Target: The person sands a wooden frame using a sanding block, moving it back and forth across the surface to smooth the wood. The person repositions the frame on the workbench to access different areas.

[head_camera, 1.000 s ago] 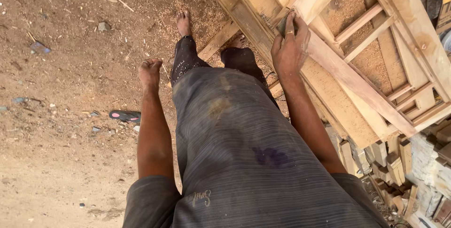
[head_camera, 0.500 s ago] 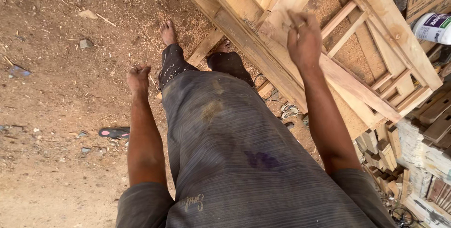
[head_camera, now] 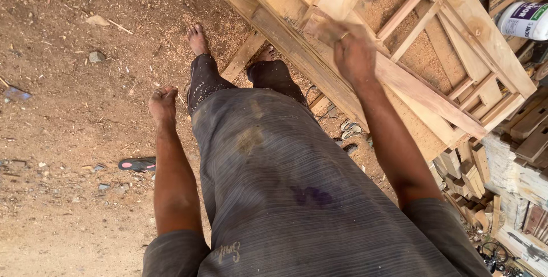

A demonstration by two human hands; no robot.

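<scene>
1. Right hand (head_camera: 354, 54): blurred, held over the sloping rail of the wooden frame (head_camera: 399, 77). It appears to press something small against the wood, perhaps a sanding pad, but the blur hides the object. Whether the fingers are curled shut or laid flat cannot be told.
2. Left hand (head_camera: 162, 103): hangs at the side, well apart from the frame, fingers loosely curled and holding nothing. A ring shows on one finger.
3. Wooden frame: pale, unfinished, built of rails and slats. It lies tilted on the ground, ahead and to the right of the person, directly under the right hand. Sawdust covers its inner panels.
4. Working advice, as a judgement: a rubbing stroke on this rail goes best along the grain, with even pressure and the palm kept flat. The idle left hand could steady the frame, since it rests at a slant on a wood strip (head_camera: 242, 57).
5. Bare feet (head_camera: 197, 40): they stand on the dirt floor (head_camera: 68, 140), just beside the frame's lower edge.
6. Surroundings: a dark sandal (head_camera: 137, 164) lies left of the legs. Stacked offcuts (head_camera: 468, 177) sit to the right, and a white container (head_camera: 522, 20) rests at the upper right corner.
</scene>
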